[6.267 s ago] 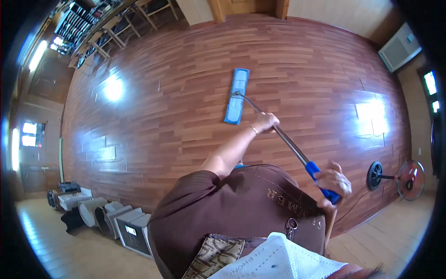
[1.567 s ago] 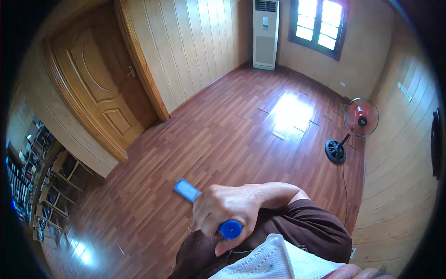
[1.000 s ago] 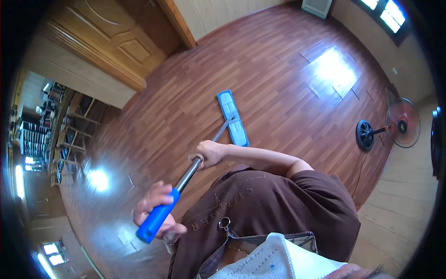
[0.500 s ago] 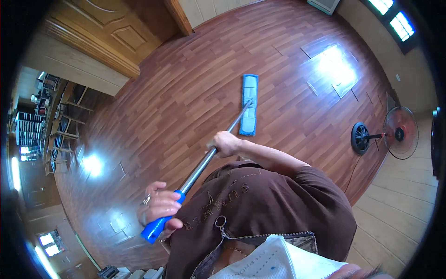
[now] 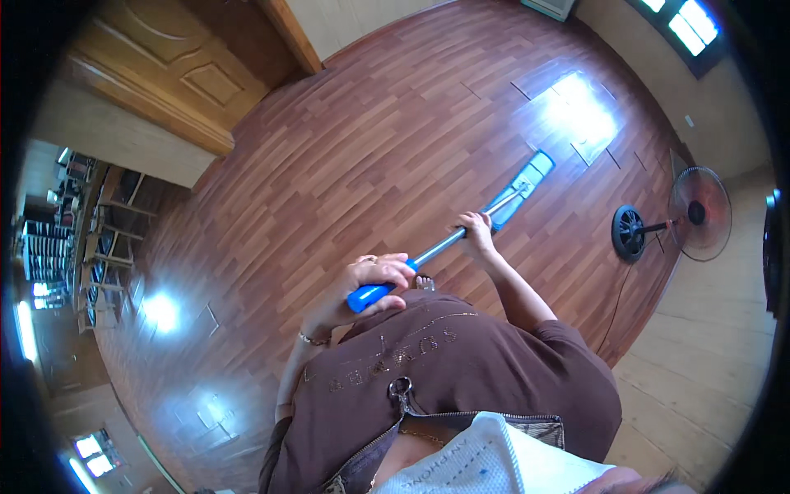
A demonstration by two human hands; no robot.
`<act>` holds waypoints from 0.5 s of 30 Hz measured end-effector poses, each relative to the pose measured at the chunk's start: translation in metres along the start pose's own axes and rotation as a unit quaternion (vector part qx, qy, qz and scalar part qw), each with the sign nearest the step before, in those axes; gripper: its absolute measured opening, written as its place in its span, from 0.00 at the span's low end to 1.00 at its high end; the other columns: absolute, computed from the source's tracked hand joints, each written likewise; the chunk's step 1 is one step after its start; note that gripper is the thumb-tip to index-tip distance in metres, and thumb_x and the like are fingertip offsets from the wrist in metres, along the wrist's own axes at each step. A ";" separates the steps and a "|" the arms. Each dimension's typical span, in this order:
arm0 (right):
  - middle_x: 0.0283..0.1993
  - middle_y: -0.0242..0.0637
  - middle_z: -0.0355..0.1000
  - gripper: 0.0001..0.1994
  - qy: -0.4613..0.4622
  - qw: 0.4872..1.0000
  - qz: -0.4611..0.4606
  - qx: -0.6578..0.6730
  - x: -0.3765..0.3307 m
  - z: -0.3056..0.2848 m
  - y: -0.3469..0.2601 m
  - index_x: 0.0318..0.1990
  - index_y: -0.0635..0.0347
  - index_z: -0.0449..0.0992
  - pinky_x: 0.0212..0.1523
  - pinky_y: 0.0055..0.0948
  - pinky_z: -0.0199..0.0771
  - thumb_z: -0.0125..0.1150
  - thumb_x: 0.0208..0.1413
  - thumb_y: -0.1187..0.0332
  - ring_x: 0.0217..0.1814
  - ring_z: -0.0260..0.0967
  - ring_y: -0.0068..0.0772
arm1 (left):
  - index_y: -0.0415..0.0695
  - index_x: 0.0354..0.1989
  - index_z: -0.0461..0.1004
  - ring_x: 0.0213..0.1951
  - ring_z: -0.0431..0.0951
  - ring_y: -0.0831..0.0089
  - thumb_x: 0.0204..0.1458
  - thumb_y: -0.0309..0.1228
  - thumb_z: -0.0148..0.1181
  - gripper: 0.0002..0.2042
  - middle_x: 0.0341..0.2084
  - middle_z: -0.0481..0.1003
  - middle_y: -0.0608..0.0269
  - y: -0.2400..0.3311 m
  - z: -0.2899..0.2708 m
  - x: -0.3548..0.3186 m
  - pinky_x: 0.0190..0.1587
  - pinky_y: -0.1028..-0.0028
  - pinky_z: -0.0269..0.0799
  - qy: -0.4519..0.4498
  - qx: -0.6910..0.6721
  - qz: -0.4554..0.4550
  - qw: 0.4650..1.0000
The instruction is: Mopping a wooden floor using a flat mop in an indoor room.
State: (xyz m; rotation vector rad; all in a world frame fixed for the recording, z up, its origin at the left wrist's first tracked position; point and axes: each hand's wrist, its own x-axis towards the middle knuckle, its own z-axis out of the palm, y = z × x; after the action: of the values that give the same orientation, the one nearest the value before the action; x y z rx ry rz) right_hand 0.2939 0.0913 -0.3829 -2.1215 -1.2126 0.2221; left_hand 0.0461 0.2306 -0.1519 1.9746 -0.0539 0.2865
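Observation:
A flat mop [image 5: 444, 244] with a metal pole, a blue handle end and a blue rectangular pad crosses the middle of the view. Wrapped around the blue handle end is my left hand [image 5: 378, 276], which wears a ring; a bracelet circles that wrist. Farther down the pole, close to the pad, my right hand [image 5: 475, 232] is closed on the metal shaft. The mop pad [image 5: 533, 174] lies on the wood-plank floor [image 5: 370, 165], slanting away to the far right, its near end partly behind my right hand and the pole.
At the right, a standing fan [image 5: 698, 212] with a round black base has a cord trailing on the floor. A wooden door [image 5: 197, 74] is at the far left. Chairs and a desk [image 5: 115, 214] line the left side. Bright light reflects near the pad.
The mop pad has swung to the right and turned from upright to slanted. Both hands have moved right with the pole, my left hand also rising away from the lower edge.

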 end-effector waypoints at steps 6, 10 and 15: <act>0.24 0.32 0.65 0.15 -0.023 0.998 -0.057 0.035 0.014 0.014 0.006 0.20 0.52 0.71 0.51 0.46 0.55 0.71 0.37 0.57 0.38 0.66 0.38 | 0.42 0.35 0.75 0.45 0.77 0.61 0.42 0.26 0.68 0.11 0.41 0.77 0.55 0.014 -0.004 -0.007 0.46 0.66 0.71 0.063 -0.068 -0.056 0.994; 0.22 0.32 0.65 0.15 -0.032 0.986 -0.154 0.061 0.029 0.029 -0.013 0.19 0.53 0.68 0.40 0.38 0.61 0.72 0.37 0.61 0.33 0.66 0.39 | 0.43 0.35 0.75 0.42 0.79 0.61 0.42 0.27 0.68 0.11 0.38 0.78 0.55 0.033 -0.009 -0.024 0.44 0.66 0.71 0.107 0.000 -0.039 0.993; 0.24 0.34 0.68 0.15 -0.141 0.958 -0.199 0.148 0.047 0.053 -0.066 0.18 0.53 0.68 0.40 0.43 0.62 0.68 0.41 0.57 0.34 0.68 0.43 | 0.43 0.33 0.75 0.40 0.79 0.62 0.40 0.28 0.70 0.12 0.37 0.79 0.56 0.059 -0.002 -0.069 0.44 0.68 0.70 0.197 0.076 -0.089 0.973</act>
State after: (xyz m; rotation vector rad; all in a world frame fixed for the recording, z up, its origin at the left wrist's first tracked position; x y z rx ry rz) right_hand 0.2497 0.1773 -0.3736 -1.5865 -1.6295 0.5039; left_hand -0.0310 0.2012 -0.1135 2.0231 0.4091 0.5725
